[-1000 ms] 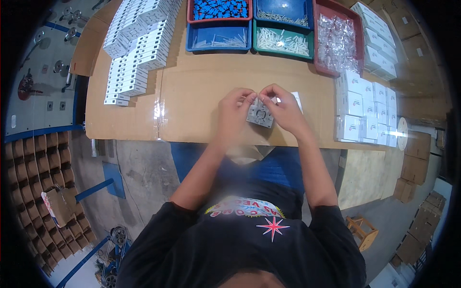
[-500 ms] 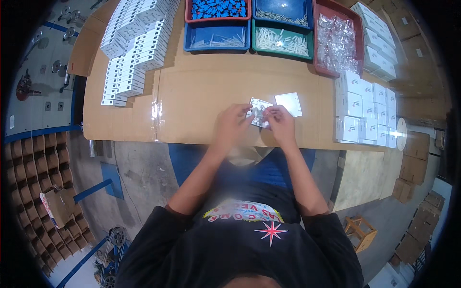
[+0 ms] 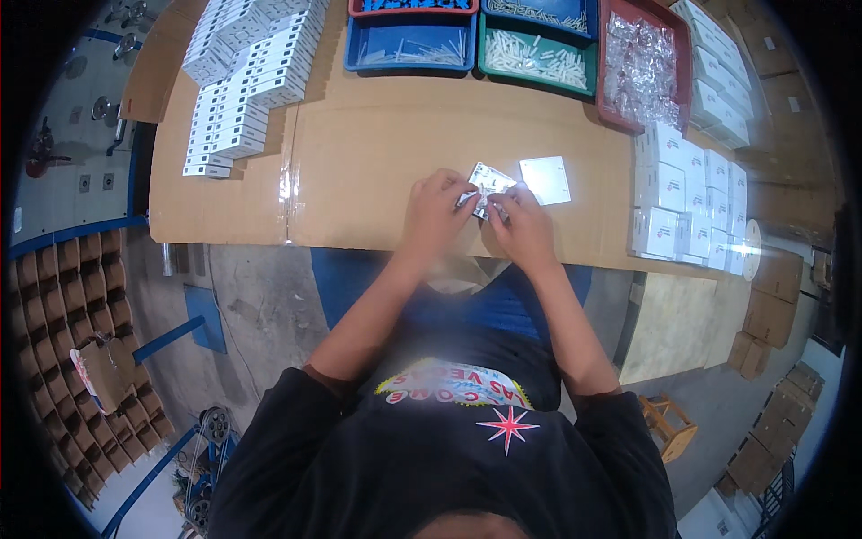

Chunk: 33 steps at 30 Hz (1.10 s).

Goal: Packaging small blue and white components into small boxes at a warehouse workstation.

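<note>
A small, flat white box (image 3: 495,176) with shiny, partly clear contents lies near the front edge of the cardboard-covered table. My left hand (image 3: 439,208) is at its left side, with thumb and fingertips pinched together over the contents. From the right, my right hand (image 3: 524,232) reaches in, its fingers also closed in a pinch close to the left fingertips. What the fingertips hold is too small and too covered to make out. Just right of the box, a square white lid-like piece (image 3: 545,181) lies flat on the table.
Stacked white boxes (image 3: 238,126) stand at the left, and more white boxes (image 3: 660,187) at the right. At the back are a blue tray (image 3: 409,45) of thin sticks, a green tray (image 3: 537,65) of white tubes and a red tray (image 3: 640,67) of clear packets.
My hands have drawn closer together over the box, and the box is turned slightly. The whole view has shifted, so the table and trays appear higher.
</note>
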### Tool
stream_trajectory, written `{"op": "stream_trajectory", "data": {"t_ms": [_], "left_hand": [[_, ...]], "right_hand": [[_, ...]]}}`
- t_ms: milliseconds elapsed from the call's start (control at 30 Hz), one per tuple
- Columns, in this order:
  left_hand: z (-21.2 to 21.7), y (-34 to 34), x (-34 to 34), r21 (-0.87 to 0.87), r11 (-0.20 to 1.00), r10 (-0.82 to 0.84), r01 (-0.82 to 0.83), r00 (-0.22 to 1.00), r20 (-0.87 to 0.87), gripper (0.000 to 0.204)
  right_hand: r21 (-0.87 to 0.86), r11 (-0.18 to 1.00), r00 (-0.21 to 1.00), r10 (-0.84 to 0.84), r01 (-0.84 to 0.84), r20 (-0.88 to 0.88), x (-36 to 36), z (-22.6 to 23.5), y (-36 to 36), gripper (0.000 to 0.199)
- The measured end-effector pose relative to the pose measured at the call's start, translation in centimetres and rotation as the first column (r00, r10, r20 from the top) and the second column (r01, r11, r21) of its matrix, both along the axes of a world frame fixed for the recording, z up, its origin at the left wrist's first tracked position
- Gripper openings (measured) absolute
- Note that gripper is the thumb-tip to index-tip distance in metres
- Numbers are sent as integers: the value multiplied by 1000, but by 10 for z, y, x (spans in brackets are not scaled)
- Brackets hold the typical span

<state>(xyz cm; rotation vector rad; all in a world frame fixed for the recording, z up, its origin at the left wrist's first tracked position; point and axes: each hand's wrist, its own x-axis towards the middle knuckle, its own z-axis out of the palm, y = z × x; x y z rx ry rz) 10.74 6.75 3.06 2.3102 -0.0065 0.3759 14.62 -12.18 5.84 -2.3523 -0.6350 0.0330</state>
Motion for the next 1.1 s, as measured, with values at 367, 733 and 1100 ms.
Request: {"op": "stream_trajectory", "data": {"t_ms": [367, 733, 1100], "left_hand": [[15, 10, -12, 95, 992, -73, 80, 994, -76, 39], [6, 10, -13, 100, 994, -48, 49, 999, -11, 43], [9, 11, -10, 15, 1000, -5, 7, 998, -69, 79]], "right_hand": [[7, 1000, 999, -2, 1, 37, 5, -11, -2, 24], [-162, 979, 990, 135, -126, 46, 16, 12, 6, 20], [144, 983, 990, 105, -117, 92, 74, 50, 41, 21]]}}
